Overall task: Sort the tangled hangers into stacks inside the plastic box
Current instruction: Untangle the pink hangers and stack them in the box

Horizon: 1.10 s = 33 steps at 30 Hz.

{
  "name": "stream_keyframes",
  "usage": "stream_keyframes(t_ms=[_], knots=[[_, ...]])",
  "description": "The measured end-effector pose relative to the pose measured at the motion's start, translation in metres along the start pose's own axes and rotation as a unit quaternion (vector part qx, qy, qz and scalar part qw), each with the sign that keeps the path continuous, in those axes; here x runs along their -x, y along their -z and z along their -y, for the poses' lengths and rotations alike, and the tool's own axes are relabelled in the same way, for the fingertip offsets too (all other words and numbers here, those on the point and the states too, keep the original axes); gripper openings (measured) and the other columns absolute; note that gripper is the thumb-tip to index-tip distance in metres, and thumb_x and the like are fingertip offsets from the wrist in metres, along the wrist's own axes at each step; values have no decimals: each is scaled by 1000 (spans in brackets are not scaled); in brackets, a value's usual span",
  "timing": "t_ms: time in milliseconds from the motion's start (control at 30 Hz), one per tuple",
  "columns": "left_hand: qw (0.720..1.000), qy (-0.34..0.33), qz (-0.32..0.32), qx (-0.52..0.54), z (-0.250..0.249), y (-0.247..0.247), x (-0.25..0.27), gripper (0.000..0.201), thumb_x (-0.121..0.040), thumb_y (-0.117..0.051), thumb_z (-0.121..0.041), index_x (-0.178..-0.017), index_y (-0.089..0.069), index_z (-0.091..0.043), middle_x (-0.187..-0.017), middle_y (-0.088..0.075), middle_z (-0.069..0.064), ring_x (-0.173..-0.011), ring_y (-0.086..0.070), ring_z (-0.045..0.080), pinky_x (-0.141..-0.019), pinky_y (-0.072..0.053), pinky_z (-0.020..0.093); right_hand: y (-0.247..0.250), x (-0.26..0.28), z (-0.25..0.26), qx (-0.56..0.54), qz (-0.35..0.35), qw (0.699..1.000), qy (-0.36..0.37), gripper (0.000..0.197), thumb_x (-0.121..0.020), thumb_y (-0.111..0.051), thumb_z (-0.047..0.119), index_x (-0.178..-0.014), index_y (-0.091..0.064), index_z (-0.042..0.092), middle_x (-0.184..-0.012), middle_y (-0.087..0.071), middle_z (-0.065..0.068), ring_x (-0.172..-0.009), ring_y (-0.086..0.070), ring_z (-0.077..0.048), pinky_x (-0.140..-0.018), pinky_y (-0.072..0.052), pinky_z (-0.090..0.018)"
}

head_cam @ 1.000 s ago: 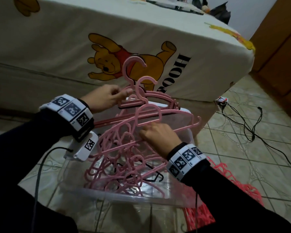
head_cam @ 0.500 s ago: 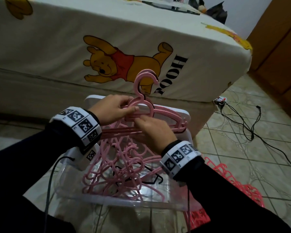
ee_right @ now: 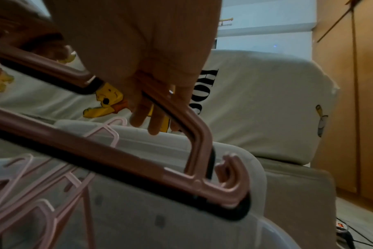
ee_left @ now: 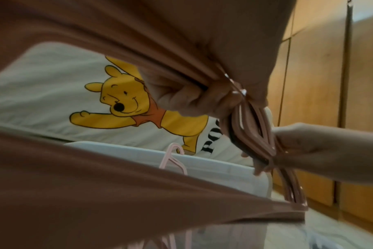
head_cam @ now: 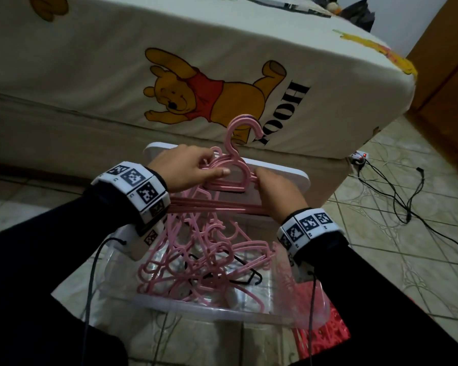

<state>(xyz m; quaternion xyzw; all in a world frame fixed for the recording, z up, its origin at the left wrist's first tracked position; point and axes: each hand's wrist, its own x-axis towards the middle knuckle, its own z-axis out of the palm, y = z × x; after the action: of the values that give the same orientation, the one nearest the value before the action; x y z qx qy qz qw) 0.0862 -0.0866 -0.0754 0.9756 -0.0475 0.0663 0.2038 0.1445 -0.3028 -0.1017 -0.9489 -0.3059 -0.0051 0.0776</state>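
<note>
My left hand (head_cam: 212,169) pinches the necks of a bundle of aligned pink hangers (head_cam: 236,143), hooks pointing up, over the far side of the clear plastic box (head_cam: 222,311). At least one black hanger shows inside the bundle (ee_right: 202,202). My right hand (head_cam: 267,183) grips the bundle's right shoulder, fingers curled over the bars (ee_right: 181,114). In the left wrist view my left hand's fingers (ee_left: 192,101) squeeze the same bundle (ee_left: 247,133). Below, a tangled pile of pink hangers (head_cam: 193,260) lies in the box with a black hanger (head_cam: 249,277) among them.
A bed with a cartoon-bear sheet (head_cam: 222,75) stands just behind the box, and a white lid (head_cam: 291,177) leans against it. A red plastic mesh basket (head_cam: 325,339) sits at the box's right front corner. Black cables (head_cam: 407,207) and a power strip (head_cam: 357,158) lie on the tiled floor at right.
My right hand lifted a pink hanger from the pile, joined it to the bundle in my left hand, then slid to the bundle's right shoulder. The hooks now line up.
</note>
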Motion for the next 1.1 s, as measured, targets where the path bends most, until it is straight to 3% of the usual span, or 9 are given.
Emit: stream_keyframes(t_ms=[200, 300, 367, 467, 533, 667, 767, 1000, 1100], knots=[[989, 38, -52, -130, 3, -9, 0, 62, -81, -26, -79, -116, -53, -35, -90, -66, -3, -91, -62, 25, -62, -39, 32, -7, -7, -1, 21, -14, 1000, 4, 24, -86, -46, 0, -107, -50, 11, -107, -63, -11, -97, -60, -34, -74, -45, -39], [989, 60, -52, -126, 6, -7, -3, 61, -77, -33, -83, -108, -55, -36, -94, -69, -4, -87, -63, 23, -70, -50, 35, -12, -13, -6, -52, -12, 998, -34, 23, -89, -56, 12, -112, -51, 8, -111, -61, -15, -103, -58, -34, -82, -45, -37], [987, 82, -47, -132, 10, -3, -4, 57, -73, -42, -82, -105, -56, -36, -95, -69, -4, -86, -62, 22, -70, -47, 33, -13, -11, -15, -88, -6, 993, -84, 45, -81, -71, 24, -116, -47, 7, -112, -58, -12, -103, -57, -30, -85, -45, -35], [984, 105, -65, -125, 17, 4, -1, 39, -75, -54, -71, -94, -55, -38, -91, -67, -2, -82, -57, 24, -67, -36, 31, -17, -3, -30, 51, 8, 985, -163, 70, -68, -75, 56, -111, -44, 11, -101, -60, -7, -89, -60, -26, -70, -48, -35], [984, 121, -75, -108, 18, 9, 0, 27, -77, -54, -65, -85, -50, -40, -87, -65, -3, -79, -54, 24, -67, -35, 32, -27, 2, -31, 151, 91, 971, -160, 67, -73, -66, 64, -113, -50, 13, -102, -64, -7, -87, -63, -25, -67, -46, -34], [982, 137, -95, -91, 17, 13, -1, 27, -77, -55, -57, -95, -55, -38, -89, -66, -1, -78, -55, 26, -66, -36, 32, -63, 7, -12, 172, 220, 960, -25, 32, -89, -56, 36, -111, -62, 13, -110, -66, -10, -98, -64, -29, -78, -49, -37], [982, 137, -104, -81, 15, 12, -3, 38, -76, -57, -53, -108, -50, -33, -87, -66, 1, -74, -51, 24, -66, -36, 32, -92, 8, 12, 130, 246, 960, 43, 32, -93, -48, 22, -122, -56, 12, -116, -63, -15, -105, -62, -33, -81, -49, -40], [985, 133, -88, -60, 16, 10, -3, 26, -77, -55, -53, -98, -56, -36, -86, -68, -1, -77, -59, 25, -68, -44, 32, -129, 8, 28, 37, 330, 941, 66, 49, -91, -46, 3, -138, -32, 4, -133, -49, -24, -119, -51, -36, -100, -38, -43], [987, 135, -83, -40, 19, 10, -3, 29, -78, -57, -54, -102, -55, -37, -90, -68, -1, -82, -61, 25, -69, -44, 33, -128, 6, 35, -1, 335, 941, 54, 40, -90, -48, 1, -129, -41, 4, -118, -59, -23, -106, -59, -35, -89, -47, -42]])
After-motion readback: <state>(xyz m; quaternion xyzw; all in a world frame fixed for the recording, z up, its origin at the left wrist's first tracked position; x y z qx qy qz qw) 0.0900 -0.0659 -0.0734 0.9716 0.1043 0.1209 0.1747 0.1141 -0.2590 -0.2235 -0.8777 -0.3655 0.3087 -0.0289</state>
